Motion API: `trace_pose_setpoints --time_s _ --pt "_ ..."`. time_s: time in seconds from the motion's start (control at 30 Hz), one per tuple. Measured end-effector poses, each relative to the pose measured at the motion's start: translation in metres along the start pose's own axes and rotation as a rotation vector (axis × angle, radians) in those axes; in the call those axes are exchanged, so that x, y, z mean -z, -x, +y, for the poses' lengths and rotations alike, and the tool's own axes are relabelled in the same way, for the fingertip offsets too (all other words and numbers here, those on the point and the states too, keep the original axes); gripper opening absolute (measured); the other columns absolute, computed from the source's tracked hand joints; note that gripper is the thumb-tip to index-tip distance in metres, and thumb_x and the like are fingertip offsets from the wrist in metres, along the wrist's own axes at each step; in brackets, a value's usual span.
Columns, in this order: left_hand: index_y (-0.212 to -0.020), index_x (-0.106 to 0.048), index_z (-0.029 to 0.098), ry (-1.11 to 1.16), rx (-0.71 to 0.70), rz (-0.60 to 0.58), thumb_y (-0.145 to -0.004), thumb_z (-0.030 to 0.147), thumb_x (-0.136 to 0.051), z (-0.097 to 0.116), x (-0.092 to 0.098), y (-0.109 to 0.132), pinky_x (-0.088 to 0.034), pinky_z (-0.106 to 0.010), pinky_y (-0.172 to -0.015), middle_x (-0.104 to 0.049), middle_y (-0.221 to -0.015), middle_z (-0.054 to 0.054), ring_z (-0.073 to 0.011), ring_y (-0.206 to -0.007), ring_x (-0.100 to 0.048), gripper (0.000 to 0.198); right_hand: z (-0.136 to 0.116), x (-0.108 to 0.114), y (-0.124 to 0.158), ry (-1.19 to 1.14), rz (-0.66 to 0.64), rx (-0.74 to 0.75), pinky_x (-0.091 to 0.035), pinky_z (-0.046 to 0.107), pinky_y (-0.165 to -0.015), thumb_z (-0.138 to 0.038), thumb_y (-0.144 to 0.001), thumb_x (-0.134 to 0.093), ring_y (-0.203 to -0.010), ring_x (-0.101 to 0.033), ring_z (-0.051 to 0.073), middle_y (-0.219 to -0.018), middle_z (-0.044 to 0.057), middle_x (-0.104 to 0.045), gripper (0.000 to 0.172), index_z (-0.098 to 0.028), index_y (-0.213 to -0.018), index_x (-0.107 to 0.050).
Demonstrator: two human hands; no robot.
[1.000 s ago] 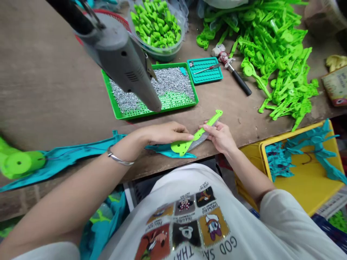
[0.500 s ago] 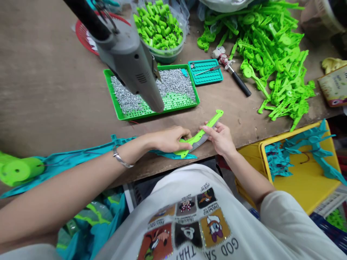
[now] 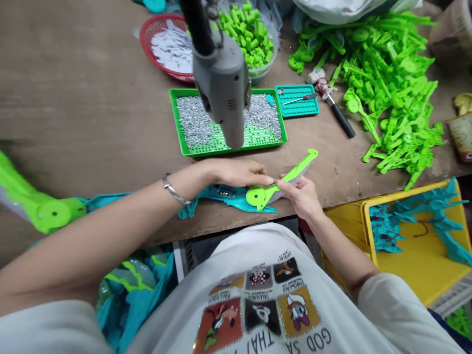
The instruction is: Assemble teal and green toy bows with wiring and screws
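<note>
A long lime-green plastic part (image 3: 283, 178) with a round end lies at the table's near edge, over a clear strip and a teal plastic part (image 3: 236, 197). My left hand (image 3: 236, 172) rests on the pair with its fingertips pressed on the green part's middle. My right hand (image 3: 302, 196) grips the same green part from the right, thumb on top. A grey powered screwdriver (image 3: 221, 86) hangs above the table, just beyond my hands.
A green tray of silver screws (image 3: 180, 129) sits behind my hands, a small teal tray (image 3: 297, 101) and a black-handled tool (image 3: 341, 120) to its right. A heap of green parts (image 3: 391, 83) fills the back right. A yellow bin (image 3: 416, 246) holds teal parts.
The view has swung left, so everything sits further right in frame. My left hand uncurled from the green part's round end and now presses its middle; the round end shows again.
</note>
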State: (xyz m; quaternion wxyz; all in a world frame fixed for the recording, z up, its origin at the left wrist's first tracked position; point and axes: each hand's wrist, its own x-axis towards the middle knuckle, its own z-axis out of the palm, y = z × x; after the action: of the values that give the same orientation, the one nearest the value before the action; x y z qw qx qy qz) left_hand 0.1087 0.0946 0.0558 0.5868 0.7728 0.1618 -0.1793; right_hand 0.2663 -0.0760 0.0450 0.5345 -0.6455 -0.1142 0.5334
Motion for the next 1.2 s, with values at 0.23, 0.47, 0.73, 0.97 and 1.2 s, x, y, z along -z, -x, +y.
trace_pose_setpoints --time_s 0.23,0.47,0.73,0.97,1.2 --pt "-0.109 -0.073 0.014 -0.173 0.028 -0.196 -0.076 0.060 -0.070 -0.001 0.011 0.005 -0.039 -0.024 -0.066 -0.074 -0.098 -0.005 -0.0171 -0.081 -0.059 0.057 -0.003 -0.004 0.002 0.022 0.029 0.016 -0.062 0.028 -0.070 -0.033 -0.055 -0.099 -0.071 -0.072 0.015 -0.081 0.001 -0.079 0.048 -0.018 -0.093 -0.073" --pt "-0.095 -0.069 0.014 -0.259 -0.104 -0.031 -0.082 0.048 -0.066 -0.004 -0.003 0.009 -0.029 -0.027 -0.059 -0.061 -0.071 0.000 -0.0136 -0.064 -0.046 0.037 0.003 -0.004 -0.003 0.026 0.051 0.073 -0.060 0.028 -0.069 -0.035 -0.057 -0.098 -0.071 -0.072 0.015 -0.083 0.001 -0.080 0.049 -0.018 -0.096 -0.072" --pt "-0.098 -0.071 0.013 -0.052 -0.138 -0.085 -0.076 0.064 -0.070 -0.021 0.002 0.001 -0.033 -0.025 -0.062 -0.068 -0.078 -0.002 -0.0137 -0.069 -0.052 0.055 0.012 -0.010 0.006 0.016 -0.019 0.017 -0.062 0.030 -0.077 -0.039 -0.058 -0.097 -0.075 -0.073 0.016 -0.086 0.000 -0.080 0.047 -0.019 -0.094 -0.074" --pt "-0.100 -0.072 0.011 0.099 -0.117 -0.091 -0.069 0.065 -0.077 -0.023 0.012 -0.005 -0.043 -0.025 -0.069 -0.072 -0.084 -0.004 -0.0179 -0.080 -0.059 0.062 0.031 -0.024 0.022 0.037 -0.100 -0.174 -0.066 0.027 -0.073 -0.035 -0.053 -0.100 -0.074 -0.074 0.013 -0.087 0.000 -0.079 0.051 -0.018 -0.094 -0.074" --pt "-0.098 -0.075 0.012 0.330 -0.087 -0.147 -0.086 0.068 -0.058 -0.022 0.009 0.003 -0.044 -0.028 -0.072 -0.073 -0.089 -0.008 -0.0174 -0.078 -0.057 0.060 0.034 -0.027 0.024 0.031 -0.121 -0.133 -0.067 0.030 -0.071 -0.033 -0.055 -0.100 -0.073 -0.074 0.015 -0.088 0.001 -0.079 0.052 -0.017 -0.098 -0.075"
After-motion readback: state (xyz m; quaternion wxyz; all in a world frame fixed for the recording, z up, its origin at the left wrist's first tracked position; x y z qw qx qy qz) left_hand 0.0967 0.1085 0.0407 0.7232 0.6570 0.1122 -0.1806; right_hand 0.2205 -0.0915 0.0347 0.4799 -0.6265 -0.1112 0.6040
